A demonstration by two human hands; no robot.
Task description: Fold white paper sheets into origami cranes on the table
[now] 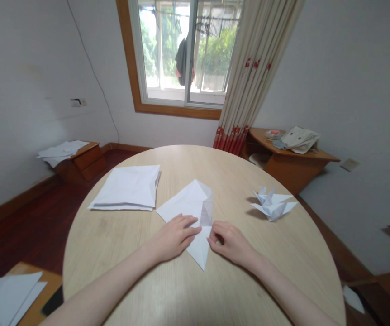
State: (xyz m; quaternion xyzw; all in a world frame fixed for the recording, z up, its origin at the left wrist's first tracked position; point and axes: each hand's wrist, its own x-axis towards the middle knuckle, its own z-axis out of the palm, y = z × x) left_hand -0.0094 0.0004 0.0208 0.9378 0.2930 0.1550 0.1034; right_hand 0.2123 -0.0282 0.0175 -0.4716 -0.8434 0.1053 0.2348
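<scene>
Folded white paper (190, 210) lies near the edge of a round wooden table (113, 253), left hand (174, 237) pressing it flat with fingers together, right hand (230, 244) curled at its edge, pinch unclear, paper stack (125, 188) left, paper crane (272, 204) right.

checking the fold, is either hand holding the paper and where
The left hand presses the folded paper flat near its middle; the right hand touches its edge, with no clear grip.
</scene>
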